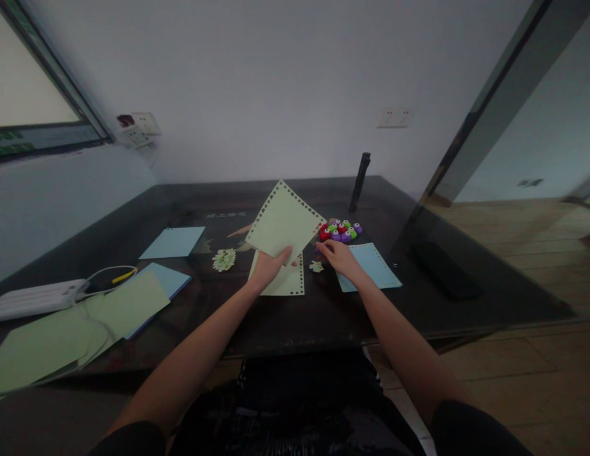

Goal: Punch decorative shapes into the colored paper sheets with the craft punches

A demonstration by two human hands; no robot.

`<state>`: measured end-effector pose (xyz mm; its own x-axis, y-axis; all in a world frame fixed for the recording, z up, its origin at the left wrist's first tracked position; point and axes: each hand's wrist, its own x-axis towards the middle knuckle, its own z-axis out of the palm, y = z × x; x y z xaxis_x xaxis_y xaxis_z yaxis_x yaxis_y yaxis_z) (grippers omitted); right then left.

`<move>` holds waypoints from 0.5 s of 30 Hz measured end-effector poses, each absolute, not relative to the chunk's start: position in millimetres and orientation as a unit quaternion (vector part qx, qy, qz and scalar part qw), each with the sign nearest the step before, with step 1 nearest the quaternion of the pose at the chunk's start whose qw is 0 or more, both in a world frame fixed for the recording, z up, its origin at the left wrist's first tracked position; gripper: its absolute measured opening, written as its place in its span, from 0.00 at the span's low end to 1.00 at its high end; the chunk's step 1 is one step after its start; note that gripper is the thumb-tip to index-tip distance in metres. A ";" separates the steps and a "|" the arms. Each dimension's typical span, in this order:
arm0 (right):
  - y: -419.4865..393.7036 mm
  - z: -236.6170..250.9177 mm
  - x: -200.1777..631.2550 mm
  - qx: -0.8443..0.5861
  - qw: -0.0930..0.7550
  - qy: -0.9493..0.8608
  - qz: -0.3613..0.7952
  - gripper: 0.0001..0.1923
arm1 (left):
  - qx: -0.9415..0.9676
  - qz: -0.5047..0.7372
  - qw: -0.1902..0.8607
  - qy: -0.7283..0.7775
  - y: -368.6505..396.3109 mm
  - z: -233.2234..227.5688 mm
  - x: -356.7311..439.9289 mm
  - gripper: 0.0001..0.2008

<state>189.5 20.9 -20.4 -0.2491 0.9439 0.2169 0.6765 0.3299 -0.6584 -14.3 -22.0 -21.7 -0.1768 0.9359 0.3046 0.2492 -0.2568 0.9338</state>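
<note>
Left hand (pixel 267 269) pinches green sheet (pixel 284 220) — right hand (pixel 339 256) fingertips unclear.

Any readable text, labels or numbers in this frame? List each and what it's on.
None can be read.
Pale marks on the dark glossy tabletop, behind the raised green punched-edge paper sheet in the left hand: too blurred.
Green strip on the window frame: too blurred.
White power strip, wall socket plate, coloured craft punches by the right hand: no visible text.

A white power strip (pixel 35 297), loose green sheets (pixel 61 335) and a dark upright cylinder (pixel 360 182).
</note>
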 end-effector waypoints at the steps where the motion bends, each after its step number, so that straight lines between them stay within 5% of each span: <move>1: 21.7 -21.4 189.7 -0.536 0.301 -0.754 0.230 0.20 | 0.562 0.556 0.308 0.529 -21.8 -21.7 -14.1 0.15; 15: 21.4 -21.2 189.3 -0.541 0.370 -0.721 0.225 0.13 | 0.573 0.544 0.294 0.538 -20.1 -23.4 -15.7 0.13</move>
<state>189.3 21.4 -21.2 -0.1408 0.9465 0.2903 0.6131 0.3136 -0.7251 -15.7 -20.1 -23.4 -0.1713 0.9363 0.3065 0.2968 -0.2476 0.9223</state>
